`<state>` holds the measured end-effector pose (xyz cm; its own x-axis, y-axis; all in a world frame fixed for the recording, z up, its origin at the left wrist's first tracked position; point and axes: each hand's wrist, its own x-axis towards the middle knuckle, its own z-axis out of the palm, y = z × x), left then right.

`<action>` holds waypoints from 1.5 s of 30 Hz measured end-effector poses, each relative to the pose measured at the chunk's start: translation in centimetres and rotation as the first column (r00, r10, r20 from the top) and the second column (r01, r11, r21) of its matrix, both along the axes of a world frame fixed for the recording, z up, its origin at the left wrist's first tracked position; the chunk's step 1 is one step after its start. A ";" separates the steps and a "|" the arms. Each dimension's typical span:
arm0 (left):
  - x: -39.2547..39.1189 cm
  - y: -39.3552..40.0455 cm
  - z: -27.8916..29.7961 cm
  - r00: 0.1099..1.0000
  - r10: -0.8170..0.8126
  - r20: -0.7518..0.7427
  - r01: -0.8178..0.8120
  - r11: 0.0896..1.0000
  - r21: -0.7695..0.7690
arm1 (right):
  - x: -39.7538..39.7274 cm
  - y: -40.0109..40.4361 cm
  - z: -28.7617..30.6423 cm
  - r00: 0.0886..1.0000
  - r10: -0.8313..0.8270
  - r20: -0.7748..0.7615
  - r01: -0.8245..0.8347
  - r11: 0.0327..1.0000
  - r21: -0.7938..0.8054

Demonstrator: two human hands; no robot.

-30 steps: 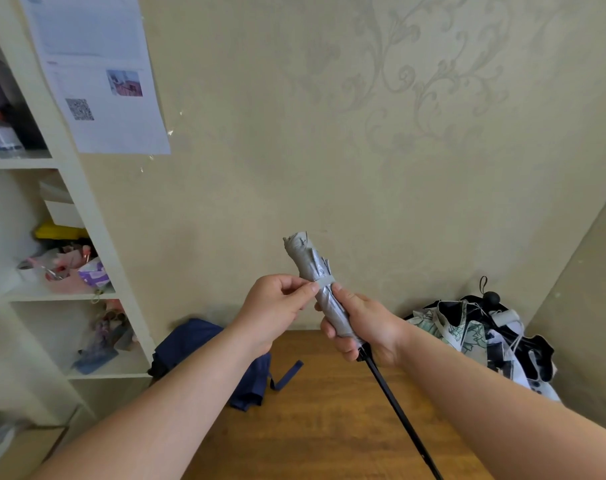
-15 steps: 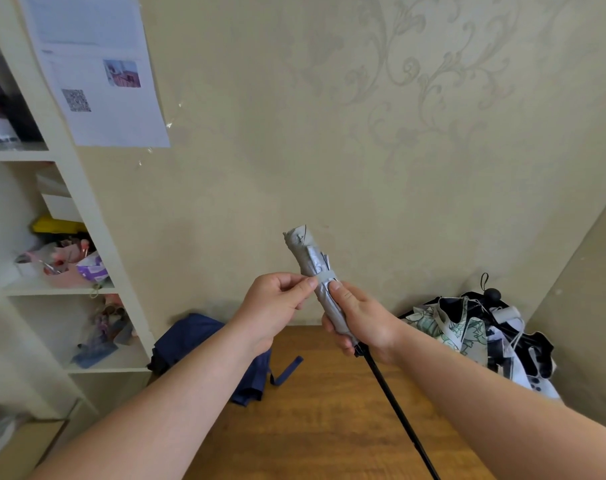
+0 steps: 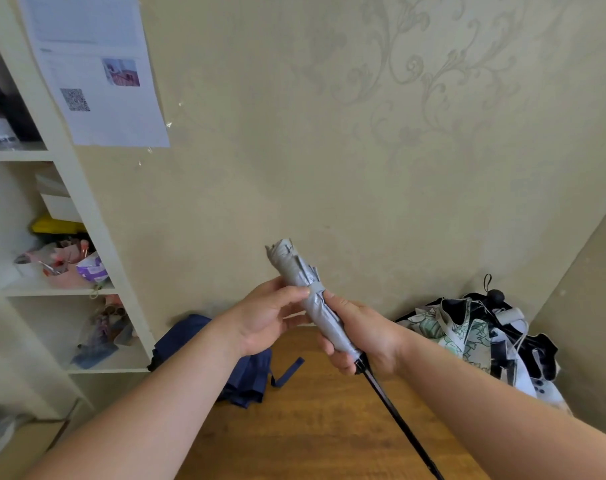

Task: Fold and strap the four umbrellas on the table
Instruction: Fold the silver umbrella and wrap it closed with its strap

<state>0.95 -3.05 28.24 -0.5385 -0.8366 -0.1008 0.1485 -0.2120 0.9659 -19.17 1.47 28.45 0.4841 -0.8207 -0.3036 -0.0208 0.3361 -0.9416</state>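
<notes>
Head view, near: right hand (image 3: 360,336) gripping the rolled grey umbrella (image 3: 310,296) above the table (image 3: 312,427), black shaft (image 3: 395,414) extended; left hand (image 3: 265,317) pinching the strap (image 3: 316,288) at the roll. Advice: keep the roll tight, draw the strap snug before fastening. Farther: navy umbrella (image 3: 225,355) left, patterned umbrella (image 3: 474,337) right, both loose, lying against the wall.

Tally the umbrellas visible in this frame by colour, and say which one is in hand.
Grey umbrella: 1, rolled, gripped by the right hand, with the left hand touching at its strap
Navy umbrella: 1, lying loose on the table, strap undone
Black-and-white patterned umbrella: 1, heaped at the table's right; whether it hides another I cannot tell
Total: 3
</notes>
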 end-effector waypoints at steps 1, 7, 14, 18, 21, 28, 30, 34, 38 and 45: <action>0.1 -0.2 -0.2 0.998 -0.020 -0.061 0.019 1.000 -0.015 | 0.1 0.1 0.2 0.998 0.035 0.042 -0.037 0.998 0.043; -0.7 -0.8 -0.1 0.949 0.273 -0.155 -0.287 0.955 -0.074 | -1.1 -0.2 -0.1 0.995 0.093 -0.027 -0.091 0.992 0.085; 1.8 -2.9 -1.5 0.793 0.582 -0.181 -0.579 0.812 0.076 | -12.3 2.9 -2.9 0.692 -0.044 -0.721 -0.183 0.955 -0.234; 2.2 -4.3 -3.9 0.681 0.716 -0.150 -0.633 0.680 0.370 | -17.3 5.4 -7.0 0.598 -0.197 -0.777 -0.041 0.961 -0.275; 1.2 -4.6 -4.5 0.653 0.745 -0.138 -0.600 0.620 0.506 | -19.2 7.1 -10.4 0.640 -0.368 -0.674 0.179 0.925 -0.334; -0.6 -5.3 -6.0 0.640 0.769 0.003 -0.657 0.545 0.521 | -18.7 11.3 -15.1 0.750 -0.519 -0.410 0.518 0.846 -0.123; -1.3 -5.6 -5.9 0.623 0.782 -0.014 -0.662 0.537 0.523 | -18.7 11.5 -15.6 0.671 -0.625 -0.399 0.597 0.775 -0.209; -2.8 -5.7 -6.1 0.616 0.788 0.007 -0.680 0.527 0.511 | -19.9 11.8 -15.2 0.570 -0.644 -0.511 0.500 0.765 -0.406; -3.0 -5.9 -5.5 0.614 0.789 0.008 -0.683 0.526 0.506 | -21.0 11.6 -14.2 0.501 -0.567 -0.654 0.287 0.822 -0.492; -9.8 -4.2 -5.0 0.739 0.673 -0.026 -0.539 0.615 0.575 | -14.1 7.5 -10.3 0.635 -0.517 -0.574 0.059 0.774 -0.631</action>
<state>-8.83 -7.25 23.27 0.0126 -0.8355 -0.5494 0.6138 -0.4272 0.6638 -33.26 9.00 18.18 0.0249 -0.9964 0.0810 -0.7186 -0.0742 -0.6915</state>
